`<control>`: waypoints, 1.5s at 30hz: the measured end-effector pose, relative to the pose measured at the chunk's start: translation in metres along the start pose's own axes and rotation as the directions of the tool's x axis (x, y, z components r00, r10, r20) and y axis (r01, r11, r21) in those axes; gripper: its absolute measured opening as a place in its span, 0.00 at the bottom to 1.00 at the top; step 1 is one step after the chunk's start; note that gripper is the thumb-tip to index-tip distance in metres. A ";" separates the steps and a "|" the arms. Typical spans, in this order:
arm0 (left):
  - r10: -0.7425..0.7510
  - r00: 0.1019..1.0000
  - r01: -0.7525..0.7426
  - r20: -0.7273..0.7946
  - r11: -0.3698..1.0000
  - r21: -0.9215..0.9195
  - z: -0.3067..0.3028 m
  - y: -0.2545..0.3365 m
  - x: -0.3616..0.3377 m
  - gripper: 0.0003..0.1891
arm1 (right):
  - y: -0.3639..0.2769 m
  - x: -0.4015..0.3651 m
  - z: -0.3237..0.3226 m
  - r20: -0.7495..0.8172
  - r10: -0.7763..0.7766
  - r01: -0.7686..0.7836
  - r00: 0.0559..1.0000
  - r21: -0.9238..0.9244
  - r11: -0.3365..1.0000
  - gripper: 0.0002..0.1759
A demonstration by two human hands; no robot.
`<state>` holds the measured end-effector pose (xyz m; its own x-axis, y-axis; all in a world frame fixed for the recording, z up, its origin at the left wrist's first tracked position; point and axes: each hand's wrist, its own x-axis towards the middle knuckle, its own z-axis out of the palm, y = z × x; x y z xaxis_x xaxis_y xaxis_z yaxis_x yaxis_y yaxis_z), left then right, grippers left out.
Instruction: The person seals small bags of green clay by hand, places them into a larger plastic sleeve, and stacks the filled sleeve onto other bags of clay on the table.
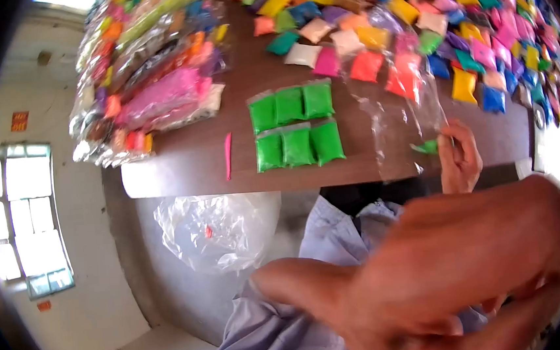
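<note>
My right hand (461,157) is at the table's front edge, its fingers closed on the edge of a clear plastic bag (382,134). A small green piece (428,147) shows beside its fingertips. Large and blurred, my left hand (470,252) is close to the camera at the lower right; its fingers are smeared and mostly hidden. Green packets (296,144) lie in two rows of three on the brown table (188,172), left of the clear bag. Left of them is a thin pink tool (228,156).
Many small coloured packets (405,10) cover the back and right of the table. Large clear bags of coloured packs (162,95) are piled at the left. A clear plastic bag (218,229) with a small red bit is below the front edge.
</note>
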<state>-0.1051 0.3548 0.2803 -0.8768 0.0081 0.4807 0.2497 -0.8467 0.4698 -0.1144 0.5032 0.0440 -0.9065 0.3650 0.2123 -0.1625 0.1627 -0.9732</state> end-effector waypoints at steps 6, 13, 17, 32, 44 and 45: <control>0.471 0.842 -0.505 -0.265 0.860 -0.076 0.042 -0.035 0.020 0.41 | 0.009 0.005 -0.012 -0.008 -0.027 0.026 1.000 -0.128 0.991 0.08; 0.495 0.857 -0.459 -0.143 0.860 0.224 0.025 -0.026 0.001 0.28 | 0.014 0.004 -0.013 -0.024 0.047 -0.050 0.999 -0.143 0.988 0.08; 0.596 0.761 -0.623 0.255 0.781 0.033 -0.032 -0.031 -0.011 0.09 | 0.017 0.006 -0.010 -0.022 -0.047 0.043 0.999 -0.166 0.985 0.09; -0.348 0.919 -0.050 -0.187 -0.572 0.819 -0.200 0.037 -0.031 0.15 | -0.012 0.011 0.000 -0.052 -0.035 0.029 0.998 -0.119 0.992 0.09; -0.385 0.901 0.033 -0.201 -0.402 0.915 -0.193 0.037 -0.014 0.20 | -0.013 0.010 0.002 -0.058 -0.049 0.041 0.997 -0.133 0.990 0.10; -0.371 0.896 0.139 -0.245 -0.291 0.946 -0.188 0.039 -0.013 0.20 | -0.010 0.011 0.002 -0.059 -0.083 0.076 0.995 -0.116 0.990 0.11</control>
<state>-0.1618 0.2214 0.1530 -0.9788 0.1910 0.0745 0.1946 0.7515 0.6304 -0.1238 0.5034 0.0554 -0.8653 0.4033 0.2975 -0.1846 0.2953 -0.9374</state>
